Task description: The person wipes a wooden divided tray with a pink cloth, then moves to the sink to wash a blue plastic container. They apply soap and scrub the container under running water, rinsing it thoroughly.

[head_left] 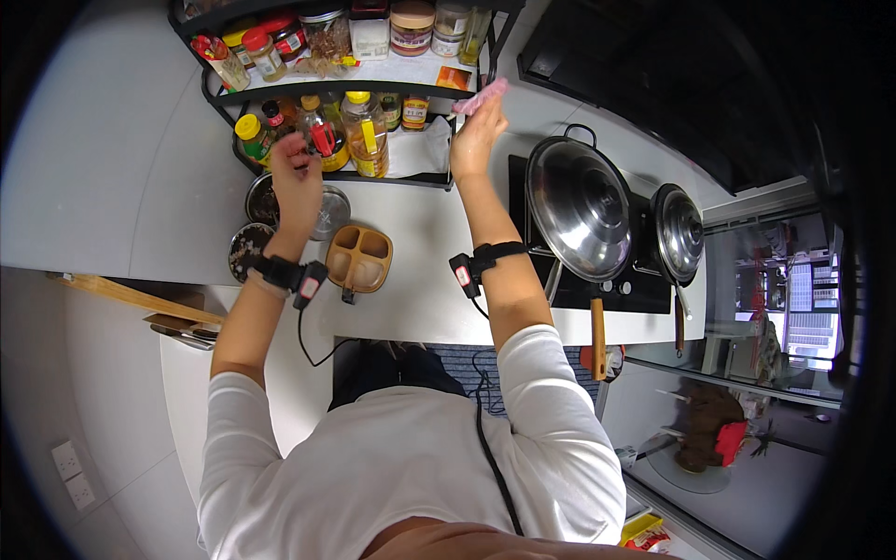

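Observation:
My right hand (478,138) is raised at the right end of a black-framed rack (402,180) and grips a pink cloth (481,96) against the rack's upright. My left hand (297,178) hovers before the rack's lower shelf, near a bottle with a red label (325,140); its fingers are curled and blurred, and whether it holds anything is unclear. A large oil bottle with a yellow cap (367,136) stands on that shelf, between my two hands. Spice jars and a glass jar (326,35) fill the shelf above.
A tan four-compartment seasoning box (359,259) sits on the white counter (420,280). Round containers, including one with dark contents (249,246), lie left of it. On the hob at right are a lidded wok (581,210) and a smaller lidded pan (679,234), handles overhanging the edge.

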`<state>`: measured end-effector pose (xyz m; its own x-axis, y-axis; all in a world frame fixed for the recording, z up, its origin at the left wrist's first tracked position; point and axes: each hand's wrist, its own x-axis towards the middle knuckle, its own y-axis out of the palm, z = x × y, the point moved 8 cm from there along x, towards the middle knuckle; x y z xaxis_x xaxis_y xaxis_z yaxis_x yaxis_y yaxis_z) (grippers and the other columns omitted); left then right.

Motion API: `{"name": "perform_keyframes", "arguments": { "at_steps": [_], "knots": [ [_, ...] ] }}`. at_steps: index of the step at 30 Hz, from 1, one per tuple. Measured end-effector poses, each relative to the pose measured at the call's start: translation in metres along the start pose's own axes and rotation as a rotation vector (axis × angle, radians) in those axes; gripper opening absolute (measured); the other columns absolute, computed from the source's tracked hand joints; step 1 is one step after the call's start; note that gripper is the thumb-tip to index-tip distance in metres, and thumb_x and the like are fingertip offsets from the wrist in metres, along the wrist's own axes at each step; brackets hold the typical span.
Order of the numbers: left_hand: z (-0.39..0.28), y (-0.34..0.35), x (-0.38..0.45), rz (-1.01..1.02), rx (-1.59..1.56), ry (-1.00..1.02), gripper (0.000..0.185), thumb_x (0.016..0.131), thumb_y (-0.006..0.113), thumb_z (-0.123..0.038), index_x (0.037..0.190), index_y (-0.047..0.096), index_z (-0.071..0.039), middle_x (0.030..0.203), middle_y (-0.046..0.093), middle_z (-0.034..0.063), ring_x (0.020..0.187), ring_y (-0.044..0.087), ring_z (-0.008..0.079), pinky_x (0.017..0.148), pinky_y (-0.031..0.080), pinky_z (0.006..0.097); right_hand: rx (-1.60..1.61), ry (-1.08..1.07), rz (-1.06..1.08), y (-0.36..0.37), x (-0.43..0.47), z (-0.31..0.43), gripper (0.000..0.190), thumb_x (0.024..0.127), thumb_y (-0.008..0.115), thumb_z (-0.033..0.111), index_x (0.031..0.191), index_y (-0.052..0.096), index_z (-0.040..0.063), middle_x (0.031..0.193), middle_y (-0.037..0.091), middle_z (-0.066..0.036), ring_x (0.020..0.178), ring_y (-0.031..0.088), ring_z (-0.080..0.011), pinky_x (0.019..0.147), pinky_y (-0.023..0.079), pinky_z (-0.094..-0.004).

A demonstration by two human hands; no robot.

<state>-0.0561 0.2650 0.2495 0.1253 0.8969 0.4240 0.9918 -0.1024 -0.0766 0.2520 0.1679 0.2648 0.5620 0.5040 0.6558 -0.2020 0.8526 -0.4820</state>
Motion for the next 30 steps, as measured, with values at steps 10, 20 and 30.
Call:
{"name": "perform_keyframes", "arguments": {
  "at_steps": [10, 20, 30],
  "knots": [
    [0.088, 0.041, -0.04, 0.195, 0.077, -0.185, 0.039, 0.082, 0.077, -0.009, 0.117, 0.061, -0.004, 0.104, 0.064, 0.0073, 0.075, 0.062, 0.0153, 0.066, 0.051, 0.0277, -0.061, 0.087, 0.157, 0.011, -0.078, -0.064, 0.033, 0.088, 0.053, 0.0, 0.12, 0.062, -0.006, 0.099, 0.065, -0.021, 0.093, 0.056, -0.0379, 0.091, 0.043, -0.0441],
    [0.125, 0.123, 0.003, 0.314, 0.064, -0.305, 0.038, 0.087, 0.076, -0.025, 0.111, 0.063, 0.002, 0.08, 0.07, 0.0083, 0.073, 0.064, 0.0158, 0.066, 0.051, 0.0307, 0.533, 0.856, 0.384, -0.011, -0.162, -0.086, 0.025, 0.098, 0.048, 0.012, 0.098, 0.069, -0.001, 0.08, 0.065, -0.003, 0.069, 0.053, -0.0088, 0.064, 0.044, -0.0273],
    [0.136, 0.127, 0.011, 0.305, 0.065, -0.377, 0.024, 0.092, 0.068, -0.022, 0.102, 0.064, -0.001, 0.078, 0.069, 0.0112, 0.067, 0.064, 0.0226, 0.064, 0.05, 0.0355, 0.514, 0.373, 0.359, 0.006, -0.12, -0.045, 0.018, 0.091, 0.055, 0.004, 0.104, 0.064, -0.005, 0.108, 0.06, -0.014, 0.083, 0.062, -0.0243, 0.076, 0.05, -0.0327]
  ]
}}
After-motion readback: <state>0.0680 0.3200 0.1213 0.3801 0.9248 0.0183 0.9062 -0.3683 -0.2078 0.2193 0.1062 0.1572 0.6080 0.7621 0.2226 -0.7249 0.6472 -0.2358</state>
